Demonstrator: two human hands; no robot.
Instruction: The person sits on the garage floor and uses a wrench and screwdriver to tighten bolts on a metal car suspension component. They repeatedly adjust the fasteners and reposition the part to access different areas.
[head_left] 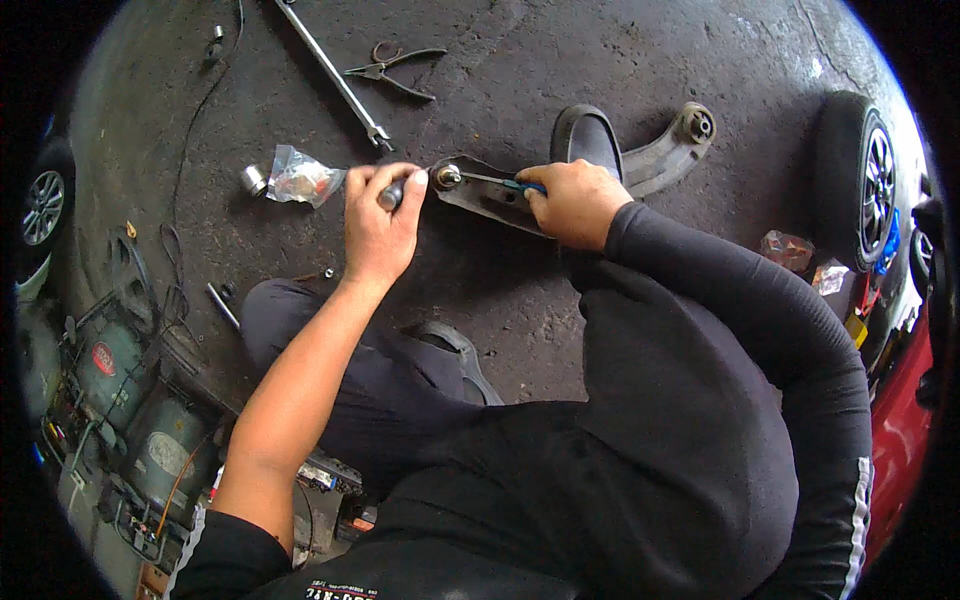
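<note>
A car control arm (668,165) lies on the floor, and my right shoe (588,138) rests over its middle. At its left end sits a metal ball joint (447,178). My right hand (578,203) is closed round the blue handle of a screwdriver (490,179), whose thin shaft points left and reaches the joint. Just left of the joint, my left hand (380,225) wraps round a dark, round-ended tool handle (391,196). The rest of that tool is mostly hidden by the fingers, so its kind is unclear.
Beyond my left hand lie a plastic bag with small parts (303,178), a metal socket (253,180), a long wrench (338,82) and pliers (397,72). A wheel (860,180) stands at right. Tanks with hoses (110,370) crowd the lower left.
</note>
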